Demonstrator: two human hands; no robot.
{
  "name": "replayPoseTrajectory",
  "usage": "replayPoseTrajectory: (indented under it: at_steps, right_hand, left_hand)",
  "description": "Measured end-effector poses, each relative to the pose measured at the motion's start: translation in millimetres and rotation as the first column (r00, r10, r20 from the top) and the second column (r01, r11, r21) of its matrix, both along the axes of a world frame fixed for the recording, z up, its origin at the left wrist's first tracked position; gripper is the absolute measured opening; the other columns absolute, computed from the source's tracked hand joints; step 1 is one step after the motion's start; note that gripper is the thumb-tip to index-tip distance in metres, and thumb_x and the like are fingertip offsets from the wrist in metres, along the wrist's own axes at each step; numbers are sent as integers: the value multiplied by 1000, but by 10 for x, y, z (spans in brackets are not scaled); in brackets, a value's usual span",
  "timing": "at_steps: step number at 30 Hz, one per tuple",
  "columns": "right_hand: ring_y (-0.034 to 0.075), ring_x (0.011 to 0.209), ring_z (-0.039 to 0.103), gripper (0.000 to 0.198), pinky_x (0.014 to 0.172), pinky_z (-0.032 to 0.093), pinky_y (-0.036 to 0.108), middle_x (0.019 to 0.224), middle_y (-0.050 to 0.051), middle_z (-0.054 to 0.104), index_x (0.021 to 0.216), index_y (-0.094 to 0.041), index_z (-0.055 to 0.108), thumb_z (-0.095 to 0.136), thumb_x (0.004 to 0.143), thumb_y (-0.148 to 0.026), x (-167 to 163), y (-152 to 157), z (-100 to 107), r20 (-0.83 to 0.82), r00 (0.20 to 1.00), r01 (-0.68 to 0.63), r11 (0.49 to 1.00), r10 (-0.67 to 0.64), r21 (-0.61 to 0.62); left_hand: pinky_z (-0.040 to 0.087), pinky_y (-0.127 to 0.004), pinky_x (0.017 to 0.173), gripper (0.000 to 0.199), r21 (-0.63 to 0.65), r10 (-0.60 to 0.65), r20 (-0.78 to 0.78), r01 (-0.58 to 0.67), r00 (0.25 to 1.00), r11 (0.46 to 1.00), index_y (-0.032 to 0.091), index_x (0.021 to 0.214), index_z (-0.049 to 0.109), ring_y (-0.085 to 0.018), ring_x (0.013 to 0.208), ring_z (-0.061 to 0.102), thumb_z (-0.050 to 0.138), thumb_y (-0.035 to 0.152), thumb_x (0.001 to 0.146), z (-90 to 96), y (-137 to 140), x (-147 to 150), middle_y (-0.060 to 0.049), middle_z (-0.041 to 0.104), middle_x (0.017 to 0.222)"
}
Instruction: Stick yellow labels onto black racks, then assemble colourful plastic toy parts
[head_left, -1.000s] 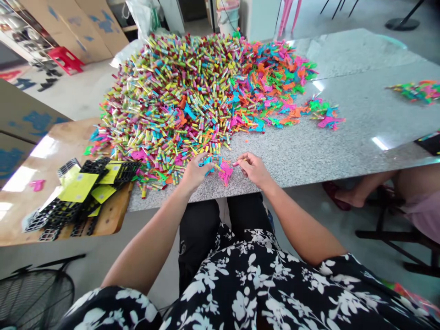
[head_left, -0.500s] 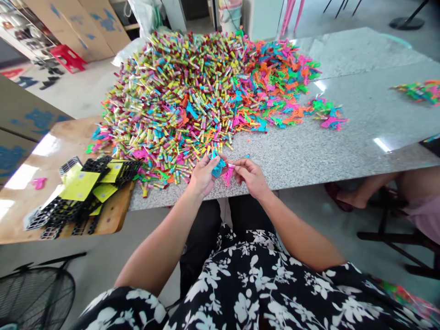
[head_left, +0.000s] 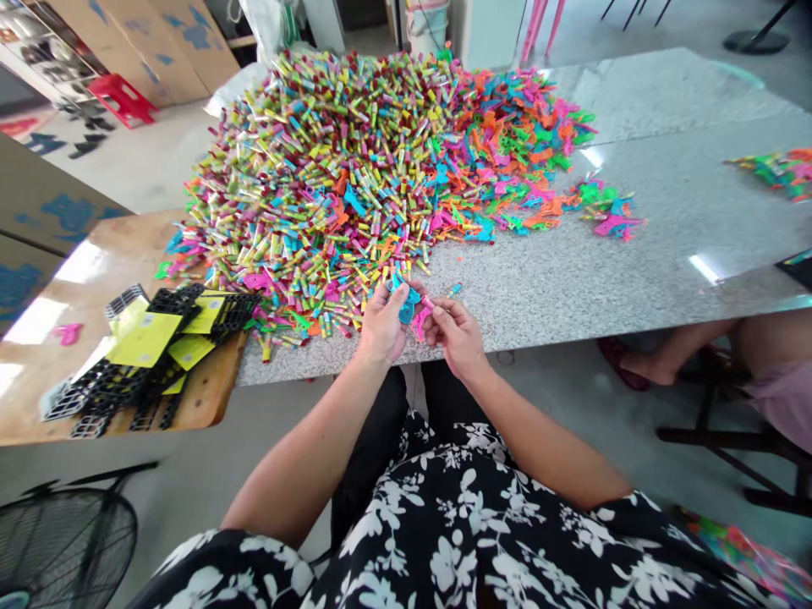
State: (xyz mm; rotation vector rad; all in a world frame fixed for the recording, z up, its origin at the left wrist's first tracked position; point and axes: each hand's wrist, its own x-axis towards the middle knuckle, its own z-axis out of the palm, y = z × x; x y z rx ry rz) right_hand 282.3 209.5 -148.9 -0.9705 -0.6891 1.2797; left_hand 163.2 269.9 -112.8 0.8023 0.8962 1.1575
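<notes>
Close to the table's front edge, my left hand (head_left: pixel 382 326) is closed round a blue plastic toy gun (head_left: pixel 408 306). A pink toy gun (head_left: pixel 419 323) lies right beside it, between my two hands. The fingertips of my right hand (head_left: pixel 458 337) pinch the pink gun's upper end; whether my left fingers touch it too is hidden. Just beyond my hands rises a large heap of small tubes (head_left: pixel 317 161) with yellow labels and dark red ends. One small blue-tipped piece (head_left: pixel 455 289) lies on the stone top behind my right hand.
Mixed coloured toy guns (head_left: pixel 507 152) adjoin the heap on the right. Black plastic racks (head_left: pixel 165 372) with yellow cards lie on the wooden board (head_left: pixel 209 406) at left. A fan (head_left: pixel 69 541) stands lower left. Another person's leg (head_left: pixel 691 347) is at the right.
My right hand has drawn slightly in toward my left, and its fingers have curled more around the pink gun. The small blue-tipped piece behind it shows more clearly.
</notes>
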Motion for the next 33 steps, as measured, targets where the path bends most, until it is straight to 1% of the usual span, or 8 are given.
replayPoseTrajectory:
  at_steps: [7,13,16,18,22,25,29,33]
  right_hand:
    - [14,54,57,36,53,48,30,76,-3,66,115,-28,64,71,96,-58,-89,-201,19,256,965,51,998,-56,27]
    - [11,51,56,29,49,45,26,73,-3,65,106,-24,69,74,90,-48,587,-50,-115,230,965,149,986,-128,-78]
    - [9,54,57,28,48,45,23,87,-1,69,107,-26,63,66,90,-48,1211,135,-203,139,853,521,839,-504,-156]
    - [10,60,63,30,48,47,22,102,3,73,112,-27,61,61,91,-49,1453,236,-238,136,791,612,767,-597,-192]
    - [13,61,65,30,51,48,25,102,5,77,113,-24,68,67,90,-43,1251,398,-244,436,874,310,937,-216,-158]
    - [17,76,69,16,73,55,32,102,6,78,103,-22,76,66,93,-30,840,569,-224,774,626,-23,994,97,-105]
    - [22,98,68,13,94,52,35,104,9,75,95,-20,76,64,94,-16,524,813,-216,943,295,-171,979,155,-107]
    - [23,92,67,14,88,50,36,111,13,72,99,-19,76,63,97,-19,408,904,-225,962,204,-163,975,182,-150]
  left_hand:
    - [60,-32,83,24,124,172,-113,-158,979,980,23,107,63,-20,96,76,73,40,94,-60,-174,227,-5,76,107]
    - [58,-33,76,31,14,-57,-319,65,946,998,21,108,64,-20,84,72,71,48,94,-166,-63,35,-8,75,103]
    - [55,-35,81,32,132,28,-700,91,714,987,23,109,67,-23,91,70,75,47,91,-190,48,-276,-7,74,101]
    - [52,-37,86,36,132,34,-853,151,520,980,23,104,69,-28,96,70,83,50,83,-195,80,-400,-7,73,95]
    - [48,-43,92,53,22,-45,-969,270,241,963,23,102,67,-38,108,69,91,58,70,-237,62,-281,-13,74,104]
    - [47,-43,92,49,43,1,-991,318,131,947,24,99,63,-39,112,68,87,59,75,-306,72,-101,-16,72,113]
    - [45,-35,79,29,71,15,-982,291,189,954,25,88,59,-29,91,68,76,48,88,-389,144,-179,-7,70,91]
    - [42,-29,65,25,108,34,-846,109,532,988,24,86,60,-19,67,58,75,44,89,-417,218,-538,0,62,72]
